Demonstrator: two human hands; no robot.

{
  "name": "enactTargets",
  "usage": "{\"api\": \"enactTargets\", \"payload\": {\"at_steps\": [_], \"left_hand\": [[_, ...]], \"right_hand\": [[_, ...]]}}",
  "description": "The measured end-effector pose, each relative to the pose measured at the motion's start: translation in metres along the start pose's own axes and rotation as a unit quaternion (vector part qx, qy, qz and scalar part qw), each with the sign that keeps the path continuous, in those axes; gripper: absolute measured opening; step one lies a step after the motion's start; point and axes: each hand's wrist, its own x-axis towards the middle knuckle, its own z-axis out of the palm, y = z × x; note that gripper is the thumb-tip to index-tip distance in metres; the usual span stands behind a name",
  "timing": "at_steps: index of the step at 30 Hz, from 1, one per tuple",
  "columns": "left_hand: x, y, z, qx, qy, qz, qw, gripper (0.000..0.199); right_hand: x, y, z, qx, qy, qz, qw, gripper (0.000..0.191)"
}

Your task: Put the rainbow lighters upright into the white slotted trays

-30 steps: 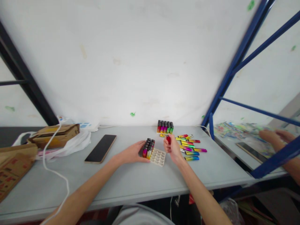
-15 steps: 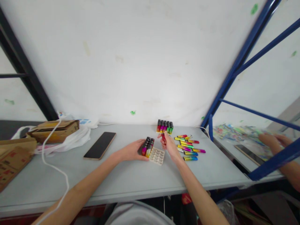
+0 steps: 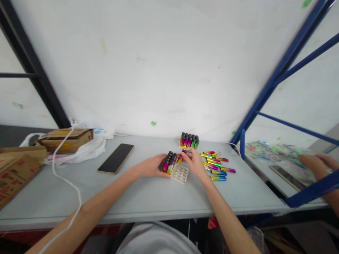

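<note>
A pale tray [image 3: 180, 175] with rows of round hollows lies on the desk in front of me. Upright lighters with black tops [image 3: 169, 162] fill its left part. My left hand [image 3: 152, 166] is wrapped around the left side of these lighters, thumb by the near corner. Between the fingers of my right hand [image 3: 194, 162] is a red and gold lighter [image 3: 180, 159], tilted over the tray's far side, beside the standing ones. Whether its base sits in a hollow I cannot tell. Right of that hand, several shiny coloured lighters [image 3: 215, 163] lie loose.
Behind my right hand stands a full block of lighters [image 3: 189, 140] near the wall. A phone [image 3: 116, 158] lies to the left, beyond it cardboard boxes [image 3: 66, 139], a white bag and a cable [image 3: 65, 180]. A blue metal frame [image 3: 265, 95] borders the right; past it another person's hand [image 3: 314, 165] shows.
My right hand has brought its lighter from behind the tray down to the tray's far side, beside the standing lighters. My left hand keeps its hold. The view has shifted slightly.
</note>
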Motion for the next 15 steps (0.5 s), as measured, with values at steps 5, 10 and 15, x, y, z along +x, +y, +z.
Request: {"api": "enactTargets", "payload": {"at_steps": [5,10,15], "left_hand": [[-0.0007,0.0012,-0.0006,0.000,-0.004,0.002,1.000,0.082],[-0.0013,0.0017,-0.0011,0.005,-0.006,-0.003,1.000,0.081],[-0.0013,0.0007,-0.0003,0.006,-0.008,-0.001,1.000,0.081]], "right_hand": [[-0.0013,0.0017,-0.0029,-0.045,-0.026,-0.016,0.999,0.038],[-0.0038,-0.0061,-0.0061,-0.042,-0.041,-0.025,0.998,0.035],[-0.0046,-0.0048,-0.0063,-0.003,-0.042,0.002,0.999,0.040]]}}
